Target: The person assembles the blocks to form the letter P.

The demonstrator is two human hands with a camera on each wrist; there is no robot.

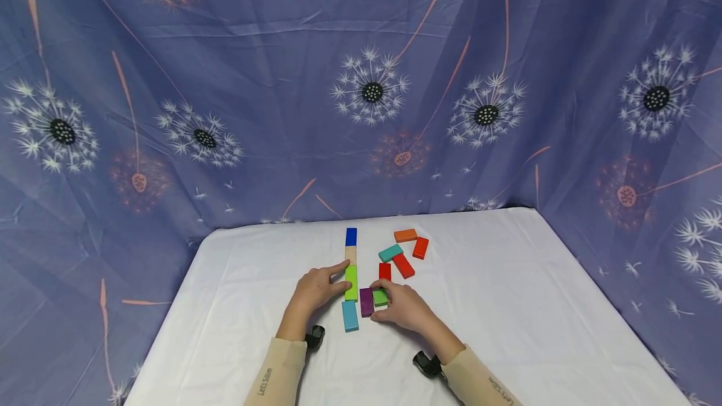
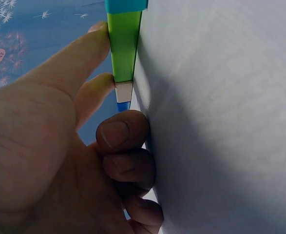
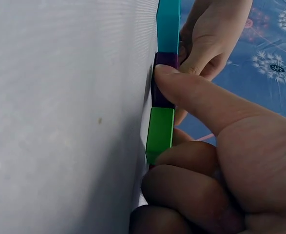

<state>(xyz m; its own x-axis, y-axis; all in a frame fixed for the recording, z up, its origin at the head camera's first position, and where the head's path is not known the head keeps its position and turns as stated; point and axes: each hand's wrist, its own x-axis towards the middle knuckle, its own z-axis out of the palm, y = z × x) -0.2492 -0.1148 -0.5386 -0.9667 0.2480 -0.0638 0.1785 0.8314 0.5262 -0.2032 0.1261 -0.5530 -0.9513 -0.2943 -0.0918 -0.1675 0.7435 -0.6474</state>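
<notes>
Over a white-covered desk (image 1: pixel 225 312), a person's right hand (image 1: pixel 407 307) is pinching a purple block (image 1: pixel 366 303), thumb and forefinger closing on its near and far ends, while a green block (image 1: pixel 381 297) is sitting between it and the palm. The purple block is lying between the two hands. The left hand (image 1: pixel 318 287) is gripping nothing, its thumb and forefinger spreading apart and touching the facing side of a lime block (image 1: pixel 351 287); a light blue block (image 1: pixel 350 317) is lying just nearer the wrists. The purple piece is looking light, stiff, smooth and hardly fragile, its short ends probably offering the best hold, though a crooked squeeze could be sending it sliding
</notes>
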